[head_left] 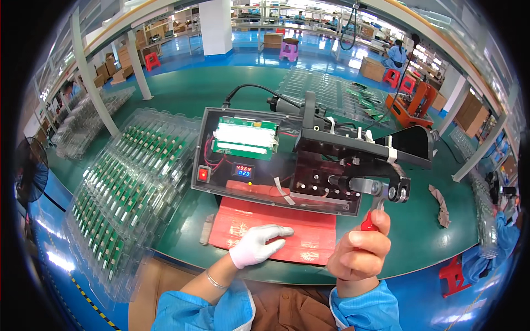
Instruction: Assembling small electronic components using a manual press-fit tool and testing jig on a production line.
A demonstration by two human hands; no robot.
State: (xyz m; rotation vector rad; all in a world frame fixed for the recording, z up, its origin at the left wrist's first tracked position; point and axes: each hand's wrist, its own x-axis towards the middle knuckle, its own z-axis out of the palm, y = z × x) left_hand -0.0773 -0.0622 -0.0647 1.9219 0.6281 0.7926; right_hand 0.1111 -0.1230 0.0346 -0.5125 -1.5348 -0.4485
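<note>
My left hand [259, 246], in a white glove, lies on a red sheet [309, 237] with its fingers stretched out and nothing in them. My bare right hand [361, 248] is closed around the red-gripped lever [369, 221] of a black test fixture [331, 171]. That lever points down from the metal clamp joint [381, 189] at the fixture's right end. On the fixture's panel sit a lit green circuit board [245, 138], a red rocker switch [203, 174] and a small digital meter [243, 170]. What lies inside the fixture is hidden behind its dark cover.
Clear plastic trays [124, 193] of narrow green circuit boards stand to the left. More trays [326, 94] lie behind the fixture, near an orange hand press [411, 107]. A crumpled brown strip [440, 206] rests on the green table [408, 248] at right. A black fan [32, 168] stands far left.
</note>
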